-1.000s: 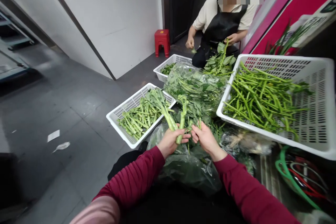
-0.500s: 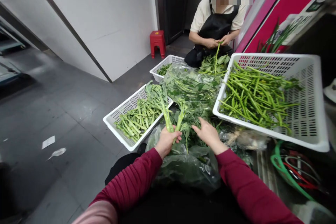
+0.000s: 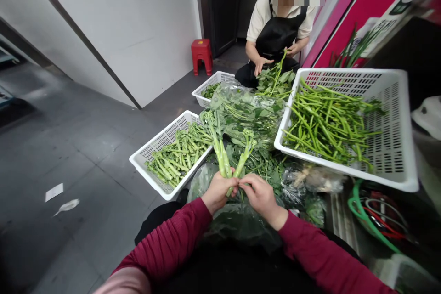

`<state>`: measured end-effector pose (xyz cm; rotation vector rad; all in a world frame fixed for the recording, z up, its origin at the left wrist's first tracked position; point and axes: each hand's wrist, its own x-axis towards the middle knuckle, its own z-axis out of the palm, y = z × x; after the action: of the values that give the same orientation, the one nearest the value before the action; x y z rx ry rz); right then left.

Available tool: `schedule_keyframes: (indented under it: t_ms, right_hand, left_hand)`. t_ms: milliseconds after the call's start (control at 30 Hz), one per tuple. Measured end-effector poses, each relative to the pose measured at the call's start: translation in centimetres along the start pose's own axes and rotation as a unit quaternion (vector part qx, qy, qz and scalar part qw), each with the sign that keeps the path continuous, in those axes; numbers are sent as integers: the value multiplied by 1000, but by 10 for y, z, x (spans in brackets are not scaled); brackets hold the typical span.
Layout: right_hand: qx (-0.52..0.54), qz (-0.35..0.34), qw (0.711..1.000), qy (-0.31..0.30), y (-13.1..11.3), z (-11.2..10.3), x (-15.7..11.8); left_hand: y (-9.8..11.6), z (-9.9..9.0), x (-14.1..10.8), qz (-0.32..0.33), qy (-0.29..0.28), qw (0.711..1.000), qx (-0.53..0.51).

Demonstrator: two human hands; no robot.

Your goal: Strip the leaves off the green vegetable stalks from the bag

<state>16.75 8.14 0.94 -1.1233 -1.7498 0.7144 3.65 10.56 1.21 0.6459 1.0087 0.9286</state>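
My left hand is wrapped round the lower ends of thick green stalks, whose leafy tops point away from me. Close beside it, my right hand has thumb and fingers pinched together at the stalk bases; what they grip is too small to make out. Under both hands lies a clear plastic bag with greens. To the left, a white basket holds cut stalk pieces. Loose leafy greens are heaped just beyond my hands.
A large white basket of long green stems stands at the right. Opposite, a person in a black apron handles leafy stems. There are also a small white basket, a red stool and a green-rimmed container.
My right hand has come in from the right to the stalk bases, its fingers now pinched. The leaf strip hanging near the stalks is gone. The person opposite has parted their hands.
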Motion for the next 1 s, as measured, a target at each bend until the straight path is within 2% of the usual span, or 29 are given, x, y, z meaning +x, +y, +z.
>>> schedule_keyframes:
  t_ms: [33, 67, 133, 200, 233, 267, 333, 400, 500, 633, 700, 767, 833, 900, 933, 1000]
  right_hand:
    - [67, 60, 996, 16, -1, 0, 0]
    - [152, 131, 979, 37, 1, 1, 1]
    - [329, 260, 903, 88, 8, 2, 6]
    - [447, 340, 819, 115, 19, 1, 11]
    - [476, 365, 792, 115, 25, 0, 14]
    - [491, 381, 776, 107, 31, -2, 16]
    - [508, 389, 763, 91, 38, -11, 20]
    - [524, 370, 758, 116, 41, -23, 25]
    - [522, 342, 764, 162, 41, -46, 36]
    - [491, 345, 789, 133, 38, -64, 47]
    - [440, 354, 818, 105, 38, -65, 49]
    - [319, 336, 881, 96, 38, -61, 48]
    - [148, 276, 942, 119, 35, -53, 41]
    - [0, 189, 971, 149, 28, -41, 30]
    - [-53, 139, 979, 140, 23, -34, 23]
    - [-111, 38, 991, 58, 11, -17, 9]
  left_hand:
    - [2, 0, -2, -5, -23, 1000, -10]
    - [4, 1, -3, -11, -46, 999, -19]
    - [9, 0, -5, -16, -87, 995, -39]
    - [14, -1, -6, -7, -109, 993, -50]
    - [17, -2, -7, 2, -113, 992, -48]
    - [19, -3, -7, 12, -115, 993, -41]
    - [22, -6, -7, 26, -117, 993, -15]
    - [23, -7, -8, 23, -119, 992, 19]
    - [21, -9, -10, 2, -116, 990, 78]
    - [17, -9, -12, -15, -127, 982, 138]
    - [16, -8, -12, -17, -135, 979, 150]
    - [14, -7, -11, -16, -127, 978, 163]
    - [11, -5, -8, -9, -87, 982, 169]
    - [7, -3, -3, 0, -45, 988, 150]
    - [4, -2, -1, 2, -31, 991, 131]
    - [-1, -1, 6, 4, -5, 996, 89]
